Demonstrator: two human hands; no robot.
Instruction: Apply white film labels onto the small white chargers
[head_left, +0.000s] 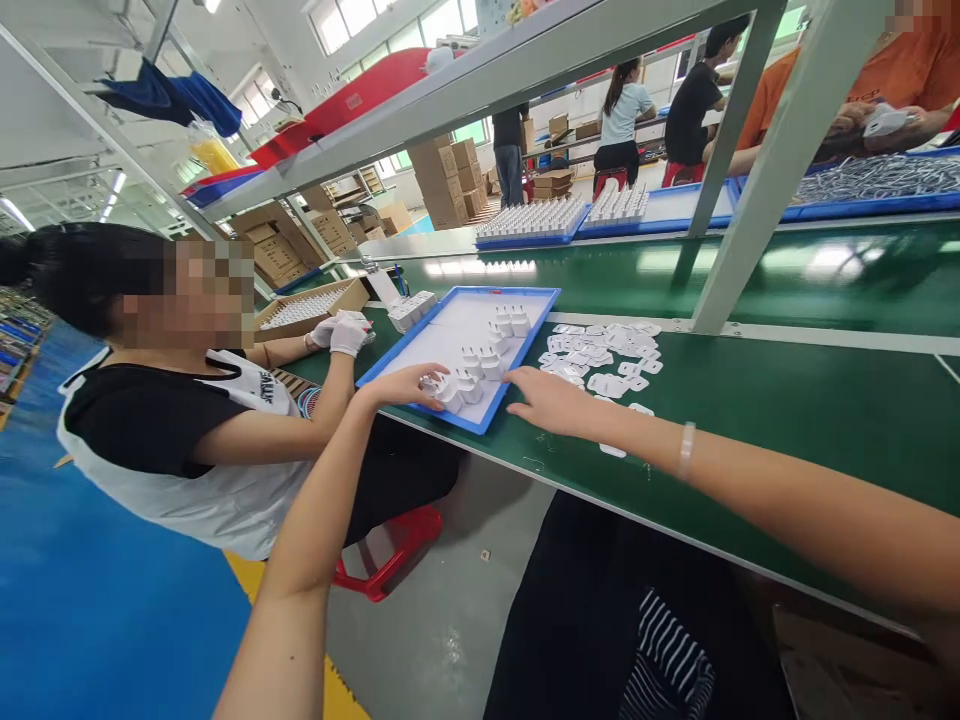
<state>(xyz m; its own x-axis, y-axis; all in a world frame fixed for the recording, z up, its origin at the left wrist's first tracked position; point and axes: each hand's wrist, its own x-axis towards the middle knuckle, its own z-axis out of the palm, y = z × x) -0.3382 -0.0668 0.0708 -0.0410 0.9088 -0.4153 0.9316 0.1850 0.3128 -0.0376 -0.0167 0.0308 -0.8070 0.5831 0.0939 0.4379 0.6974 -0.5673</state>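
A blue-rimmed tray (420,340) with a white floor lies on the green bench and holds several white charger plugs (491,355). My left hand (405,385) rests on the tray's near edge, fingers curled over one white plug (448,392). Just right of the tray's near corner, my right hand (551,400) lies flat on the green surface, fingers apart, fingertips touching the tray rim. Several small white flat pieces (611,355) are scattered beside that hand.
A co-worker in white gloves (345,333) sits at my left by a cardboard box of plugs (315,305). The green belt (787,280) runs behind a grey post (757,200). More blue trays of plugs (532,220) stand at the back. A red stool (394,555) stands on the floor.
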